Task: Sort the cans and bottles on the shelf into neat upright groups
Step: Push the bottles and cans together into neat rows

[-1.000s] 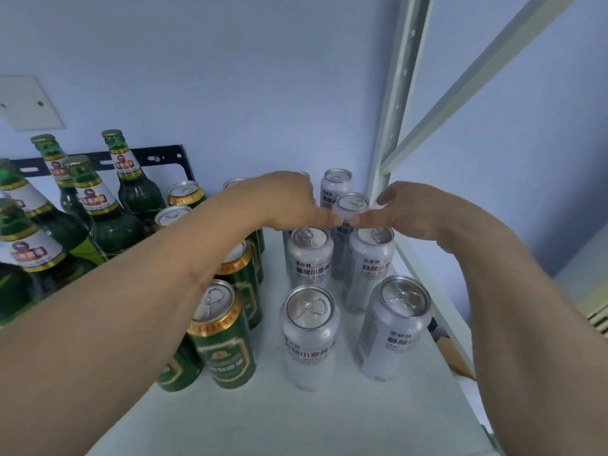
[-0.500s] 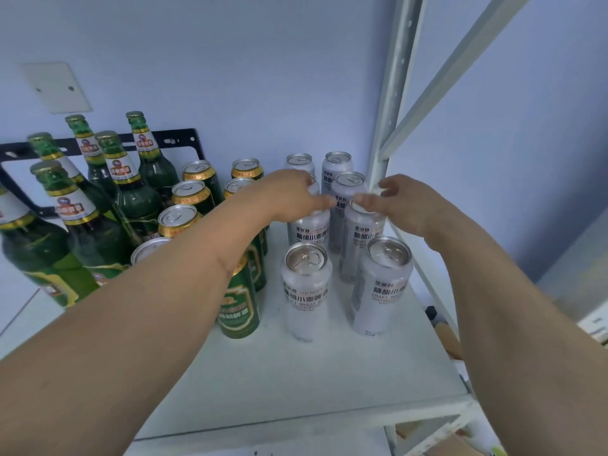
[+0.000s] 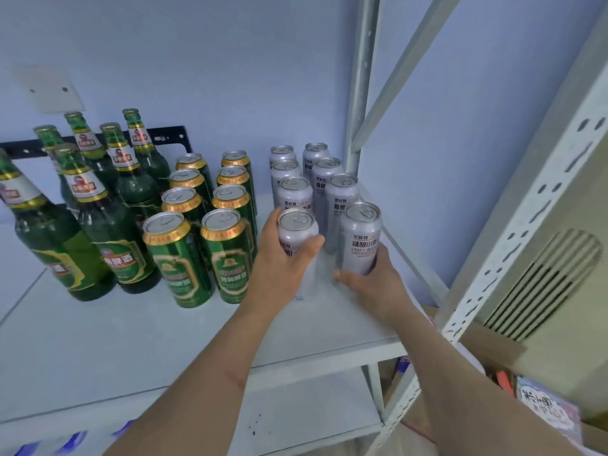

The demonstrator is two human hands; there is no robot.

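silver cans stand in two rows by the shelf's (image 3: 98,350) right edge; the left hand (image 3: 279,268) grips the front left can (image 3: 296,235), the right hand (image 3: 371,278) wraps the front right can (image 3: 360,238). a hard nudge could topple the close-packed cans behind.

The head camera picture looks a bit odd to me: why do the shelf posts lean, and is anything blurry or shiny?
Head view: the wide-angle lens bows and tilts the shelf post and stretches the forearms at the bottom edge. The light is soft and bluish, with faint shadows; mild glare sits on the green bottles. The lower right clutter and the label under the left hand are smeared, while the right hand is fairly sharp.
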